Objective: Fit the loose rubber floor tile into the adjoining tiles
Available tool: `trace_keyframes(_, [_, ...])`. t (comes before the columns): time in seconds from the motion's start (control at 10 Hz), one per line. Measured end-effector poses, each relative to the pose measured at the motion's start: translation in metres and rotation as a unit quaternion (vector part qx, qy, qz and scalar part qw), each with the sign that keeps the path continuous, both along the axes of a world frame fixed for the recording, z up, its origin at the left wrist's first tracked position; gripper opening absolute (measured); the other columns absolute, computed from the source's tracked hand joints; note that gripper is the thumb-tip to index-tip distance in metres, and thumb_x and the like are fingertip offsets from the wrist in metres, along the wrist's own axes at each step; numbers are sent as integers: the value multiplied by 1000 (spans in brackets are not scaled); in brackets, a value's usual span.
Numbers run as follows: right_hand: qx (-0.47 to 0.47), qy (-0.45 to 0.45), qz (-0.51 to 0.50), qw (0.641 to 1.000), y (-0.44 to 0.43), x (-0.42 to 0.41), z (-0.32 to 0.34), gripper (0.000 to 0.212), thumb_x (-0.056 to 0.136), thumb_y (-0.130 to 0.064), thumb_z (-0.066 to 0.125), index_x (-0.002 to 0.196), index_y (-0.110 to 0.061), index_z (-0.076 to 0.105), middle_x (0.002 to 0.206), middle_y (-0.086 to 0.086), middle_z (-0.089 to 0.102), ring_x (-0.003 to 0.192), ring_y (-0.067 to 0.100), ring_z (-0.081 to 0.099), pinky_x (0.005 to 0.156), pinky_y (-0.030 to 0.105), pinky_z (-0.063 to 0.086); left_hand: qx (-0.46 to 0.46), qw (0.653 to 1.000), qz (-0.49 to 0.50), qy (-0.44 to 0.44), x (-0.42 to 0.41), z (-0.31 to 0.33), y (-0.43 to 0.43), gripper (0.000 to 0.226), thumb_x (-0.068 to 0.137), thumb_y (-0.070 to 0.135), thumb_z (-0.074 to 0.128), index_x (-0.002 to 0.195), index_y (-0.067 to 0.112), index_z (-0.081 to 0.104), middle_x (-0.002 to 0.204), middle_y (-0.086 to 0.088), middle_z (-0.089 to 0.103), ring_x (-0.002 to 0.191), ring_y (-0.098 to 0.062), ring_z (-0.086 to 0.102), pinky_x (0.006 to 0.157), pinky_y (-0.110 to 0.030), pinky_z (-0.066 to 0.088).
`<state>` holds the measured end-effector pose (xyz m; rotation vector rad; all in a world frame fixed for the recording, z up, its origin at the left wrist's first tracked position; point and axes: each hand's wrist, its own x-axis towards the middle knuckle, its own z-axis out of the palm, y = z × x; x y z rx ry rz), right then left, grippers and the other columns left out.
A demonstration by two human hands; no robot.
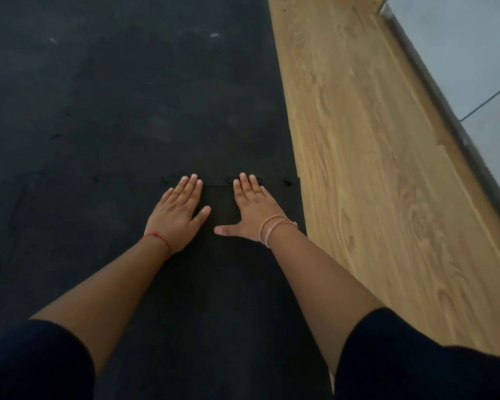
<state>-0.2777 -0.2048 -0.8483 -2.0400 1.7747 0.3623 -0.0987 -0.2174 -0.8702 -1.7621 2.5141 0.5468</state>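
The loose black rubber tile [220,272] lies flat under my arms, its far edge along a toothed seam [217,182] against the adjoining black tile [156,96]. Another adjoining tile [70,220] lies to the left, past a faint seam. My left hand [179,215] rests palm down on the loose tile, fingers spread, fingertips at the seam. My right hand [251,209] lies flat beside it, fingertips touching the seam, thumb stretched out to the left. Neither hand holds anything.
A wooden plank floor [373,183] runs along the right edge of the black tiles. A metal rail [433,90] and a grey glass pane [474,53] border it at the far right. Small white specks [214,35] lie on the far tile.
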Motion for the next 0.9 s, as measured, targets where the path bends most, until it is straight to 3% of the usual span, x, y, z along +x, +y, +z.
trace_keyframes(0.1, [-95, -16, -159, 983, 28, -30, -12, 128, 63, -86, 39, 145, -4, -15, 156, 16, -19, 144, 28, -18, 115, 38, -7, 10, 1000, -4, -26, -16, 5, 3, 68, 93, 47, 24, 144, 14, -6, 156, -4, -12, 142, -14, -14, 113, -31, -8])
trace_keyframes(0.2, [-94, -14, -220, 971, 39, -48, -17, 132, 59, -88, 38, 144, -1, -14, 156, 19, -14, 145, 29, -12, 116, 37, -6, -31, 996, -81, -11, -53, 2, 15, 63, 94, 43, 19, 143, 16, -10, 156, -2, -14, 138, -11, -21, 111, -29, -13])
trace_keyframes(0.4, [-35, 59, -160, 985, 15, -53, -13, 141, 51, -94, 28, 144, 6, -4, 155, 27, 3, 145, 34, 4, 117, 39, 5, -61, 993, -97, 6, -64, -15, 15, 58, 91, 46, 4, 137, 22, -20, 147, 6, -24, 135, -9, -25, 112, -28, -13])
trace_keyframes(0.6, [-9, 71, -147, 987, 13, -52, -5, 139, 55, -92, 33, 143, 8, -6, 155, 29, 1, 145, 37, 4, 117, 41, 5, -53, 993, -104, -8, -67, -10, 14, 63, 83, 50, -6, 138, 22, -20, 147, 7, -24, 135, -10, -26, 112, -28, -13])
trace_keyframes(0.7, [-2, 80, -163, 983, 12, -49, 0, 139, 55, -92, 33, 144, 7, -6, 155, 28, 1, 145, 37, 3, 117, 41, 5, -40, 993, -111, -25, -64, -9, 14, 59, 89, 48, 1, 137, 22, -20, 149, 5, -23, 134, -10, -26, 111, -28, -13])
trace_keyframes(0.8, [22, 116, -179, 977, 9, -41, 16, 132, 61, -89, 35, 145, 2, -7, 156, 24, -6, 145, 37, -5, 117, 44, 1, 38, 991, -113, -64, -72, 14, 0, 62, 94, 42, 17, 143, 17, -13, 155, 0, -17, 140, -12, -18, 114, -30, -7])
trace_keyframes(0.9, [-40, 81, -165, 982, 32, -25, 25, 107, 78, -73, 41, 146, -12, -14, 155, 17, -20, 143, 34, -18, 118, 45, -3, 58, 977, -171, -109, -84, 41, 8, 65, 94, 35, 28, 145, 11, -5, 157, -5, -8, 144, -18, -6, 116, -33, 0])
